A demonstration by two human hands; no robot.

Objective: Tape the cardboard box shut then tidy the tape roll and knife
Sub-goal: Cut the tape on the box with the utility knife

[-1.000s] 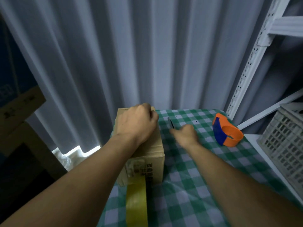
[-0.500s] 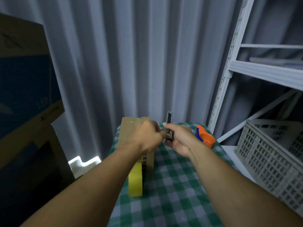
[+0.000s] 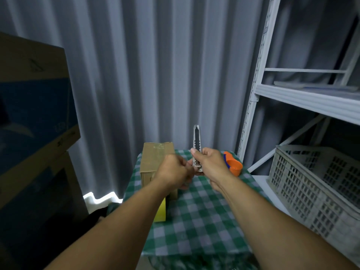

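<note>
A small cardboard box (image 3: 155, 158) stands on the green checked table (image 3: 196, 221), with clear tape across its top. A yellow tape strip (image 3: 161, 211) hangs from its near face onto the cloth. My right hand (image 3: 211, 165) grips a grey utility knife (image 3: 197, 147) and holds it upright above the table. My left hand (image 3: 174, 171) is closed, its fingers touching the knife's lower end. The orange and blue tape roll (image 3: 233, 165) lies on the table behind my right hand, partly hidden.
A white metal shelf unit (image 3: 303, 98) rises on the right, with a grey plastic crate (image 3: 315, 184) on its low shelf. Large stacked cardboard boxes (image 3: 33, 121) stand on the left. A grey curtain hangs behind the table.
My right hand picked the knife up off the table and raised it upright. My left hand left the box top and came to the knife's lower end. The view tilted upward.
</note>
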